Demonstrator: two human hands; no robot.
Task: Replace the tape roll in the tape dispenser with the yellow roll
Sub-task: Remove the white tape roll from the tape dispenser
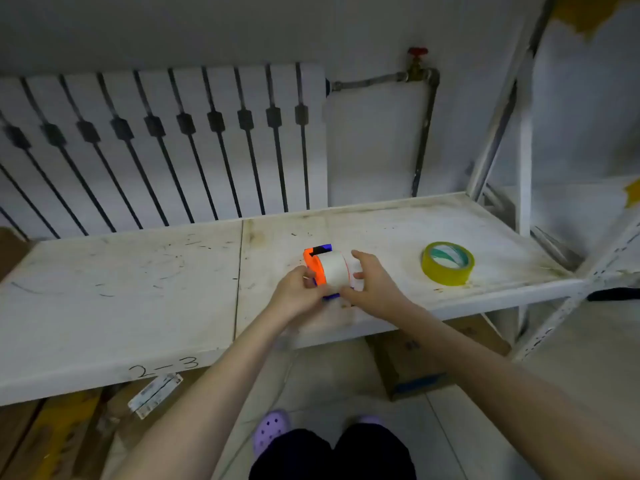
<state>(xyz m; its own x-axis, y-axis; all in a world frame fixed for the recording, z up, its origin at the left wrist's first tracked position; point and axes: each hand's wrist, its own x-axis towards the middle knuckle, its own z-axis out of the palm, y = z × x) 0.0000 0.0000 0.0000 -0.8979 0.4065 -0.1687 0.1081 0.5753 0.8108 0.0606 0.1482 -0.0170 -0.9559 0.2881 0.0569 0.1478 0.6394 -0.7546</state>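
An orange and blue tape dispenser with a white tape roll on it rests on the white shelf, near the front edge. My left hand grips the dispenser's orange side from the left. My right hand is on the white roll from the right, thumb at its lower edge and fingers curled around its far side. The yellow tape roll lies flat on the shelf, about a hand's width to the right of my right hand.
A white radiator and a pipe with a red valve stand behind the shelf. The shelf's metal upright rises at the right. Cardboard boxes lie on the floor below, beside my purple shoe.
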